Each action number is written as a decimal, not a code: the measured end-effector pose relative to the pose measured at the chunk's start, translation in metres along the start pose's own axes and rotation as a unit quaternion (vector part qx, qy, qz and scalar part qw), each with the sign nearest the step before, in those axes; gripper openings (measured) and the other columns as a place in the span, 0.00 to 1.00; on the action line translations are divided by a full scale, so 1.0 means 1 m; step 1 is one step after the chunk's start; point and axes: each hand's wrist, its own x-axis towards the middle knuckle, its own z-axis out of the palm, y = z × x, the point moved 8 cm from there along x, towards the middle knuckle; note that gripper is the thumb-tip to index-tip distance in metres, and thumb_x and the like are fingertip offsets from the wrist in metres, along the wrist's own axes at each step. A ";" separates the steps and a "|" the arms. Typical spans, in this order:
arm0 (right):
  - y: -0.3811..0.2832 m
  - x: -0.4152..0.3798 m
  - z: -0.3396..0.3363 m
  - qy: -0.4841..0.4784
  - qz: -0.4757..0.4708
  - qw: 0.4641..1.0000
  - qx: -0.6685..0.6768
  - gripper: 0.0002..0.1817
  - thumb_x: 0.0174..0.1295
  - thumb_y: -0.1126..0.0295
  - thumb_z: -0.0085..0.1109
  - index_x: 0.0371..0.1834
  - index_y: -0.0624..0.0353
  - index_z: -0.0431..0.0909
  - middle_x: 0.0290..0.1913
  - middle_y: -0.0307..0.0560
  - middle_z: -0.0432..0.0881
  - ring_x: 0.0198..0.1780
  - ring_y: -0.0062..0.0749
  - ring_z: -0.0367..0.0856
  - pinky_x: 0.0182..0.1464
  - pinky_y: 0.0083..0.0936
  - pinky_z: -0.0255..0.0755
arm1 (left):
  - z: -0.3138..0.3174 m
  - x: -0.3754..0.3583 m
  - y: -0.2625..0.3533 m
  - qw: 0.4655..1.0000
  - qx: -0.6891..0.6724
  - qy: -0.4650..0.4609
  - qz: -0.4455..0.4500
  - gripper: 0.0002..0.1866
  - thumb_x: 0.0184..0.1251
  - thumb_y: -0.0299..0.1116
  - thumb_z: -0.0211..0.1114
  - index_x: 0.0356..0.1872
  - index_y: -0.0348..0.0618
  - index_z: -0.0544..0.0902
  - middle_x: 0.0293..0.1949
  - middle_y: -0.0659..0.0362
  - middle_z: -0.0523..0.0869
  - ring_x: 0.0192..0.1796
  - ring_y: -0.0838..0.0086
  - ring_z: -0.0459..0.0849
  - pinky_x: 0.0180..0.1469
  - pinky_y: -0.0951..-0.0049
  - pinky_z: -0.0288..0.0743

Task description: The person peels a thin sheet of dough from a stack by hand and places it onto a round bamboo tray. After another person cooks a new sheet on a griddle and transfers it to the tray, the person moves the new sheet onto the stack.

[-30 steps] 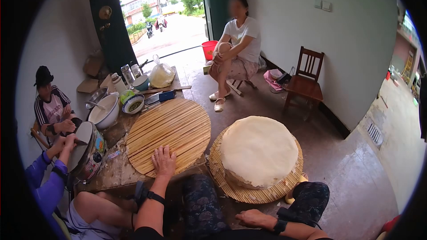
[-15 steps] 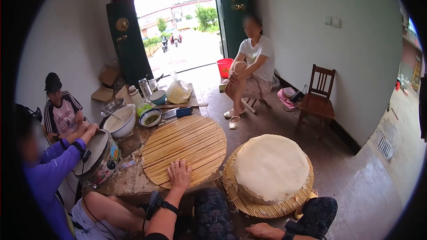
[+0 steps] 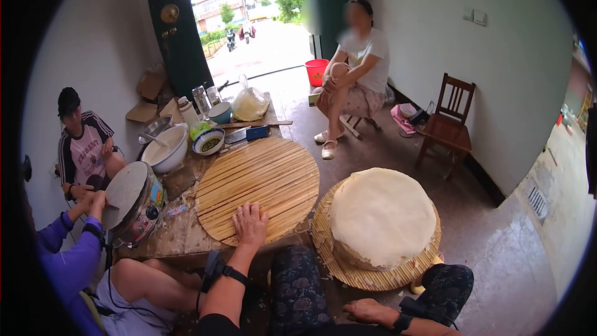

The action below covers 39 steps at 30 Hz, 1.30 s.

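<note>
Left hand (image 3: 250,224) palm-down on round slatted board (image 3: 261,177), at its near edge; fingers extended, slightly spread, gripping nothing. Board lies flat on table (image 3: 180,236). Right hand (image 3: 367,311) low beside the wearer's right leg, near the stack of pale round sheets (image 3: 382,211); fingers loosely bent, cannot tell whether anything is held. Stack sits on woven round mat (image 3: 398,280), right of table. Blue box (image 3: 256,132) just beyond board's far edge.
</note>
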 end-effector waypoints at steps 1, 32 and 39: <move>0.000 0.001 0.002 -0.003 -0.001 1.000 -0.001 0.17 0.61 0.57 0.54 0.49 0.54 0.74 0.41 0.57 0.80 0.46 0.53 0.80 0.43 0.43 0.74 | 0.001 0.000 0.000 1.000 -0.001 -0.004 -0.001 0.24 0.65 0.46 0.56 0.60 0.46 0.71 0.62 0.49 0.70 0.67 0.49 0.63 0.67 0.44 0.52; -0.009 0.000 -0.009 0.089 -0.060 0.994 0.009 0.12 0.58 0.63 0.53 0.40 0.57 0.76 0.32 0.59 0.79 0.36 0.55 0.79 0.35 0.45 0.72 | 0.000 -0.001 0.000 1.000 -0.008 -0.022 -0.010 0.25 0.65 0.47 0.57 0.60 0.47 0.70 0.63 0.48 0.70 0.68 0.46 0.62 0.68 0.43 0.49; -0.001 0.006 0.001 0.140 -0.122 0.983 -0.001 0.12 0.62 0.66 0.50 0.44 0.57 0.78 0.28 0.56 0.79 0.28 0.49 0.78 0.29 0.41 0.72 | -0.002 0.000 0.001 1.000 -0.022 -0.015 0.000 0.25 0.64 0.47 0.57 0.59 0.46 0.71 0.62 0.48 0.71 0.67 0.46 0.63 0.68 0.44 0.50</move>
